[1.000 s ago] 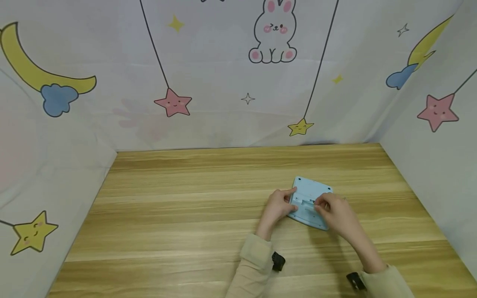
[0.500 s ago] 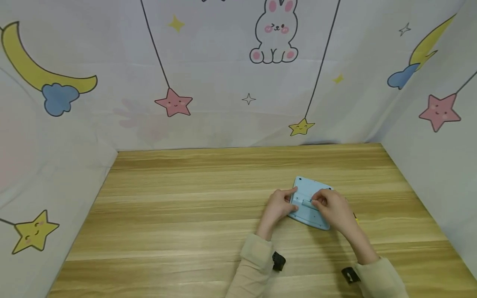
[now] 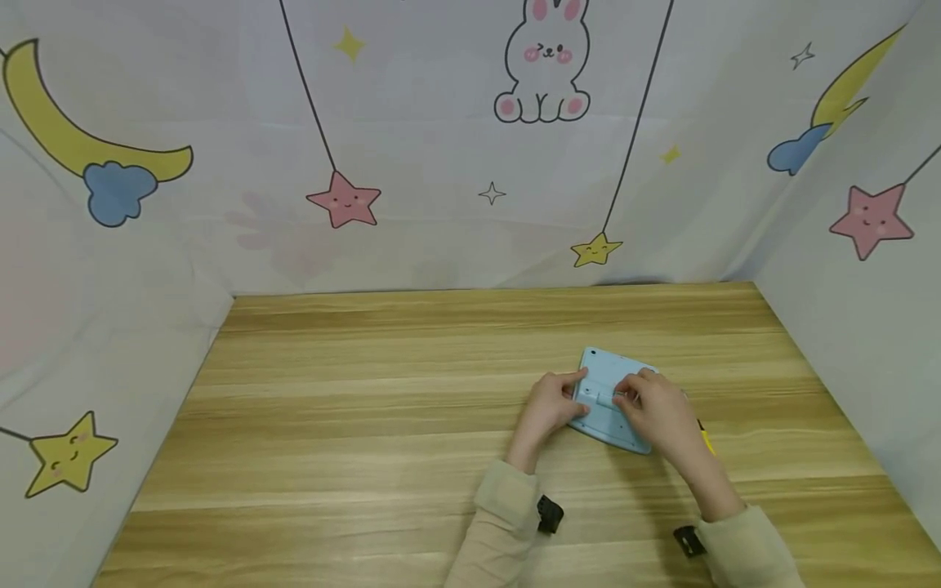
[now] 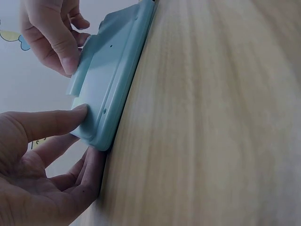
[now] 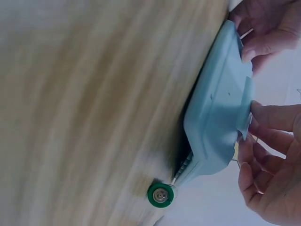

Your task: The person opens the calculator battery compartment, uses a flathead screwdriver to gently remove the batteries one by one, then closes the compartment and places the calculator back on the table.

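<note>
A light blue calculator point(image 3: 606, 429) lies face down on the wooden table, its back with screw holes facing up. My left hand point(image 3: 547, 404) grips its left edge, thumb on the back and fingers at the side, as the left wrist view also shows. With thumb and fingertips, my right hand point(image 3: 662, 412) pinches a narrow blue battery cover point(image 5: 246, 106) at the middle of the back. In the left wrist view this cover point(image 4: 82, 70) stands raised from the surface. Fingers hide much of the compartment beneath it.
A green-ringed battery point(image 5: 161, 195) lies on the table beside the calculator. Behind my right wrist shows part of a yellow and black item point(image 3: 707, 437). White cloth walls point(image 3: 441, 147) with printed stars enclose the table point(image 3: 367, 408) at the back and sides.
My right hand has moved slightly left and lower over the calculator's back, bringing the cover over the compartment. The yellow and black item has come into sight. My left hand keeps its place.
</note>
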A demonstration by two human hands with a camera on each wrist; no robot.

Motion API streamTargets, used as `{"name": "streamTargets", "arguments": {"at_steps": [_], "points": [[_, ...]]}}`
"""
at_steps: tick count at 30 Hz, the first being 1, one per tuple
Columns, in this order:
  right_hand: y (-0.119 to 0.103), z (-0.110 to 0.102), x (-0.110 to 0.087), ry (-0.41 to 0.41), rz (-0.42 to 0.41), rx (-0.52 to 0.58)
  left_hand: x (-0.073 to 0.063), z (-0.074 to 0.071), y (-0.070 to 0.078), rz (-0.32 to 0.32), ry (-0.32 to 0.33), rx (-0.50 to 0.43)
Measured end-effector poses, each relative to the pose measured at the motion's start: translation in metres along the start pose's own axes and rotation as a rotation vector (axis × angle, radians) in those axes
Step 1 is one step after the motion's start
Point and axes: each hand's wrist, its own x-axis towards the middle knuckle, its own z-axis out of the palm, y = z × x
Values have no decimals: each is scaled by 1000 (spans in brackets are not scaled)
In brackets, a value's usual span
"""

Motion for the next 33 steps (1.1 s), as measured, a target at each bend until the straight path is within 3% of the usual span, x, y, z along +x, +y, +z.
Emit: {"name": "streamTargets", "arguments": {"at_steps": [4, 7, 20, 24, 29, 33], "points": [[2, 6, -6, 85, -115, -150, 0, 0, 0, -11, -3, -3], [2, 8, -8, 95, -165, -214, 0, 0, 1, -23, -1, -9], [-6, 7, -17, 30, -154, -358, 0, 0, 2, -23, 0, -5], [-8, 4, -21, -6, -140, -341, -1, 0, 2, -9, -5, -17], [-1, -2, -24, -72, -89, -205, -1, -1, 1, 3, -13, -32], [9, -7, -30, -80, -46, -109, -2, -1, 1, -3, -21, -45]]}}
